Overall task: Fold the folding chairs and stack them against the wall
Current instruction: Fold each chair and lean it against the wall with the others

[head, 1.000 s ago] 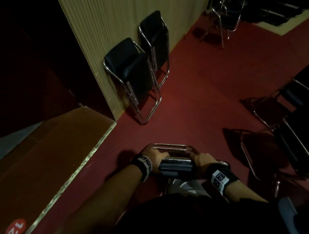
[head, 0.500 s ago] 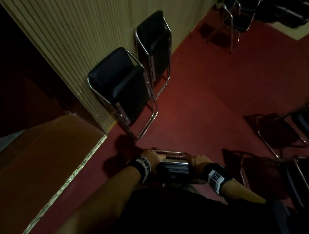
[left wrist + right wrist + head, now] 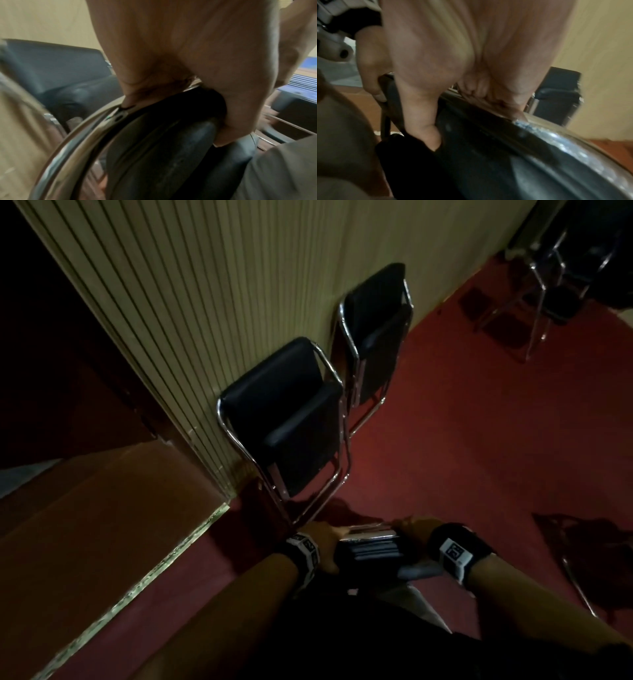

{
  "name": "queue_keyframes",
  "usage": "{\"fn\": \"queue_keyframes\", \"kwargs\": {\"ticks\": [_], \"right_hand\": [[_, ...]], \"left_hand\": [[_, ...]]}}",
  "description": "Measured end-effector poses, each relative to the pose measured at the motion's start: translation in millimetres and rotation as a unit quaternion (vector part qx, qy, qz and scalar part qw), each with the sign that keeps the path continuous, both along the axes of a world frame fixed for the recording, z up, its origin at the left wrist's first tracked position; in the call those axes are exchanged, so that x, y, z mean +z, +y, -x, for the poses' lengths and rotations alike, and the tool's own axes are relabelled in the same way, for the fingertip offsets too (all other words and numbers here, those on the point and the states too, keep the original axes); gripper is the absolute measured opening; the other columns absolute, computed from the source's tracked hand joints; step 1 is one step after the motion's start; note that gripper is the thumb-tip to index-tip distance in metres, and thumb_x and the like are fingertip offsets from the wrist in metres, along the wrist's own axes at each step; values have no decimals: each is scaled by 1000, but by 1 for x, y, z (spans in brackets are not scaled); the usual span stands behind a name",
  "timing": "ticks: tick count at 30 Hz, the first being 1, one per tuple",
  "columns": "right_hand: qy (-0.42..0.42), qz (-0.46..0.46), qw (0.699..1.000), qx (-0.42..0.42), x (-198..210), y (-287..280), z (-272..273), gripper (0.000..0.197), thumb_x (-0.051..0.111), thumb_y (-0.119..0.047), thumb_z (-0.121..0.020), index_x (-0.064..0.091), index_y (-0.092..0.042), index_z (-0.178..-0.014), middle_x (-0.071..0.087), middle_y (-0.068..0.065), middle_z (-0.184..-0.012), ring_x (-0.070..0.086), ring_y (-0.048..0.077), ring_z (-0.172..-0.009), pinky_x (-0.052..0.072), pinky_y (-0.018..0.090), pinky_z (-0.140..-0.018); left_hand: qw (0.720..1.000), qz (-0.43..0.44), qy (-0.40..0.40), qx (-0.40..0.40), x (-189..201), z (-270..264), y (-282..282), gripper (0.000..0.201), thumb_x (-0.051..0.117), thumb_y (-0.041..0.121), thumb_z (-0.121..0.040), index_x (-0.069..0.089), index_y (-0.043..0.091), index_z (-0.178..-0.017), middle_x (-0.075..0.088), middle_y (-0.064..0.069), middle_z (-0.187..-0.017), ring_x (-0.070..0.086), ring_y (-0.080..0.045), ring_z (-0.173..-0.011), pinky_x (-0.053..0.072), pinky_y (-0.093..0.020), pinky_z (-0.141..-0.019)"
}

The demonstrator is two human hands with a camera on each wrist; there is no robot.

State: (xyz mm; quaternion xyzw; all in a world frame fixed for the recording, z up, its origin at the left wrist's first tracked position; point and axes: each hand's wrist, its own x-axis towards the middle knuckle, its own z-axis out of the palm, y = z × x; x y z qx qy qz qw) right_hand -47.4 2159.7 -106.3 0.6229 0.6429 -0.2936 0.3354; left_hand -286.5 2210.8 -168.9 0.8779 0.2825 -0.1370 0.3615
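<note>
I carry a folded chair [image 3: 368,551] with black pads and a chrome frame, seen edge-on just in front of my body. My left hand [image 3: 325,539] grips its left end; in the left wrist view the fingers [image 3: 228,121] curl round the black pad [image 3: 163,148] beside the chrome tube [image 3: 72,146]. My right hand [image 3: 412,530] grips the right end, fingers [image 3: 423,121] wrapped over the pad [image 3: 488,155]. Two folded black chairs lean on the ribbed wall [image 3: 205,302]: a near one [image 3: 287,419] and a farther one [image 3: 376,333]. The near chair's feet stand just ahead of my hands.
Red carpet [image 3: 479,457] spreads to the right. An unfolded chair [image 3: 561,285] stands at the top right, and another chair frame [image 3: 582,559] at the right edge. A brown floor [image 3: 85,525] with a pale edge strip lies left of the wall's corner.
I have walked closer to the wall with the folded chair held in both hands. The two leaning chairs now appear larger and nearer. Both grips are unchanged.
</note>
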Motion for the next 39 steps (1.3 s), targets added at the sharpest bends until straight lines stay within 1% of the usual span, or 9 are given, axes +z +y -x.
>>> {"fn": "queue_keyframes", "kwargs": {"ticks": [3,7,12,18,22,27,30,33,39], "right_hand": [[0,11,998,59,5,52,-1,48,65,-39,-91,52,-26,-135,60,2,-134,60,25,-119,46,34,-101],[2,7,990,142,6,123,-4,57,80,-42,-63,60,-28,-115,68,-1,-113,67,24,-105,52,30,-83],[3,0,963,270,19,221,-10,50,76,-32,-73,60,-24,-120,66,1,-120,64,25,-111,49,27,-86],[20,-93,931,353,4,328,-26,61,68,-32,-87,42,-31,-143,47,5,-139,47,32,-129,39,52,-106],[44,-160,929,330,-24,367,-22,61,60,-33,-92,37,-20,-147,43,13,-147,40,36,-135,30,58,-112],[86,-136,952,258,-40,398,-12,81,50,-48,-98,9,-14,-159,8,10,-165,4,38,-151,22,60,-117],[96,-119,957,248,-45,402,-13,81,46,-49,-99,2,-20,-160,1,7,-166,-1,38,-152,17,61,-119],[111,-131,958,231,-49,399,-13,80,47,-39,-99,-3,-21,-159,-8,8,-167,-6,38,-151,14,60,-119],[107,-129,969,182,-42,402,-38,87,52,-31,-96,-6,-16,-159,-13,10,-166,-6,40,-151,19,54,-121]], "left_hand": [[999,6,30,35,-4,-1,34,70,82,39,-70,53,25,-132,70,-7,-116,68,-30,-104,52,-32,-85],[992,54,41,105,-6,4,69,71,84,42,-65,55,27,-128,69,-2,-117,68,-26,-104,55,-32,-87],[970,73,62,222,-10,-12,118,67,85,40,-67,56,27,-126,67,-1,-119,66,-22,-107,52,-30,-91],[913,9,69,402,0,-29,168,64,79,45,-70,58,26,-128,67,1,-118,66,-21,-106,50,-28,-82],[880,-68,105,458,-1,-48,193,78,68,61,-79,41,29,-145,60,-7,-133,61,-31,-118,53,-37,-94],[822,-133,201,516,14,-92,222,66,56,46,-95,32,24,-152,45,-13,-147,48,-38,-126,45,-50,-100],[830,-106,234,495,18,-90,234,69,55,34,-96,22,27,-156,28,-16,-159,36,-43,-135,37,-56,-108],[831,-114,239,490,23,-81,235,78,58,23,-92,17,27,-158,32,-18,-154,38,-44,-133,40,-56,-106],[857,-83,224,456,29,-86,238,92,65,29,-87,9,25,-160,10,-18,-163,23,-45,-145,38,-56,-110]]}}
